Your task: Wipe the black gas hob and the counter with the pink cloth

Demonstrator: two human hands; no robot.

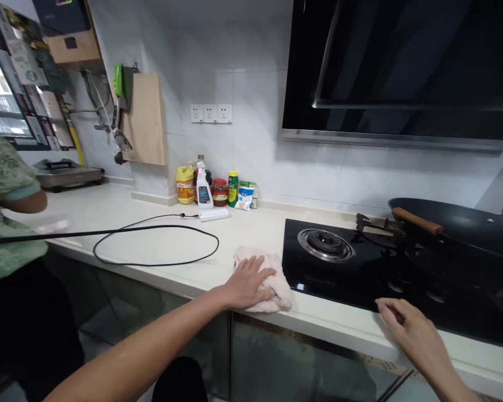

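My left hand (249,283) lies with spread fingers on a pale pink cloth (272,282), pressing it onto the white countertop (188,240) just left of the stove. The cloth is rumpled and reaches the counter's front edge. At the front edge of the black glass cooktop (339,279), my right hand (417,329) is loosely curled, fingertips together, with nothing visible in it. A round metal-ringed burner (327,244) sits between and behind the two hands. On the cooktop's right side stands a large dark wok (465,223) with a wooden handle (417,220).
A black cable (159,263) loops across the counter to a white device (213,214). Behind it stand a spray bottle (203,187), a yellow jug (185,184) and a red-lidded jar (220,192). A range hood (394,72) overhangs the stove. Another person (12,206) stands at left.
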